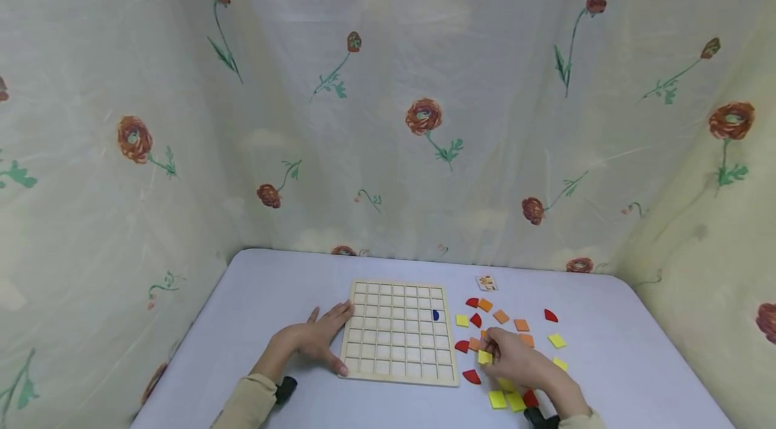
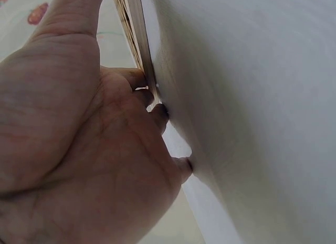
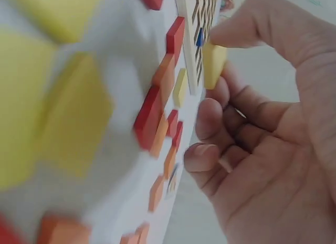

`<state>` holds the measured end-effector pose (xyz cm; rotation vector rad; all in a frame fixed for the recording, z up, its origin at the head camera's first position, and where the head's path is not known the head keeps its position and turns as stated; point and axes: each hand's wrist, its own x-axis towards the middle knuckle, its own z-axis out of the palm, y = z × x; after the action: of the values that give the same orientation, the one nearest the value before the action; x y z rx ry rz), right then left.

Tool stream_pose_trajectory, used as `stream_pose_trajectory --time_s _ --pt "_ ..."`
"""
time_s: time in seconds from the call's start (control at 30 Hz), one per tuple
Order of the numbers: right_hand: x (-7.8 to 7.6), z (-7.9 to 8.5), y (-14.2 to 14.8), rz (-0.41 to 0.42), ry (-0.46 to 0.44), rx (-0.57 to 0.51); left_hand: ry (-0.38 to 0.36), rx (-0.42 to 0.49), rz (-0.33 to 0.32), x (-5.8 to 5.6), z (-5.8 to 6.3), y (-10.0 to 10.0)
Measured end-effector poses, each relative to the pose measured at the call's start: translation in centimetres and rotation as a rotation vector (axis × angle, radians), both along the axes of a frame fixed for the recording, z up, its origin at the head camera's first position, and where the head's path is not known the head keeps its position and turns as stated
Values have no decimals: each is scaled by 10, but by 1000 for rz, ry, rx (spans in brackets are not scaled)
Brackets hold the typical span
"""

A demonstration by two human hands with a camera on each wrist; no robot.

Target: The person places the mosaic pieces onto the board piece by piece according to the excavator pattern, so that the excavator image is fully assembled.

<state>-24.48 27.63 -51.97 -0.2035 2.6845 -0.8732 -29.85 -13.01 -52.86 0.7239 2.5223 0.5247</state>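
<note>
A wooden grid board (image 1: 397, 331) with rows of square cells lies on the table, and one blue piece (image 1: 436, 315) sits in a cell near its right side. My left hand (image 1: 315, 338) rests along the board's left edge, fingers spread, thumb at the near corner. Between thumb and fingertips my right hand (image 3: 262, 97) pinches a yellow square tile (image 3: 214, 64), held above the scattered pieces right of the board. Beneath and around that hand lie red quarter-round pieces (image 1: 471, 376), orange squares (image 1: 500, 316) and yellow squares (image 1: 497, 400).
A small printed card (image 1: 486, 283) lies behind the loose pieces. Farther right are a red piece (image 1: 550, 315) and a yellow square (image 1: 556, 341). The white table (image 1: 285, 274) backs onto a flowered curtain (image 1: 388, 112).
</note>
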Motion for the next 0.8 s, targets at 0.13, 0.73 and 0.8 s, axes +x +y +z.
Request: stream_pose_trajectory --time_s 0.13,0.73,0.8 --pt "-18 3 -15 55 90 -36 -1 4 0 -1 -2 0" --pt "-70 -7 -54 112 74 -5 10 -5 -5 -1 -3 -1" --pt "-71 -7 -54 122 66 -19 10 -7 -1 -1 -2 -1"
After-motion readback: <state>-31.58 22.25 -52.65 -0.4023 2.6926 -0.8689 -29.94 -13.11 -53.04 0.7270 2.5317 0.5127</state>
